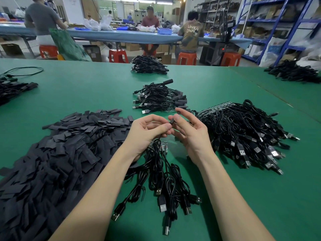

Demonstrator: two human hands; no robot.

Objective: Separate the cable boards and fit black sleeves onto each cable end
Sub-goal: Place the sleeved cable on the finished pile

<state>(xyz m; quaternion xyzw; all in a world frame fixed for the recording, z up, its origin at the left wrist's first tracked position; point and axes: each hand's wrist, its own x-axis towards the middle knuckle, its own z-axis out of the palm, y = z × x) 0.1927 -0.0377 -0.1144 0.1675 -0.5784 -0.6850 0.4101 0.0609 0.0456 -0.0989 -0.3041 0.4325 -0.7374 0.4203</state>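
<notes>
I'm looking down at both hands meeting above the green tabletop (pixel 243 197). My left hand (pixel 145 133) has thumb and fingers curled, pinching a black cable (pixel 159 138) near its end. My right hand (pixel 188 131) pinches the small black sleeve (pixel 172 121) at that cable end, its other fingers loosely spread. Below the hands lies a bundle of USB cables (pixel 165 185) joined to a small circuit board (pixel 163 145). On my left, a big heap of flat black sleeves (pixel 52 153); on my right, a pile of cable boards (pixel 243 133). Beyond the hands, a pile of sleeved cables (pixel 159 98). Across the aisle, a seated person's shirt (pixel 192 34) reads "UNKNOWN".
</notes>
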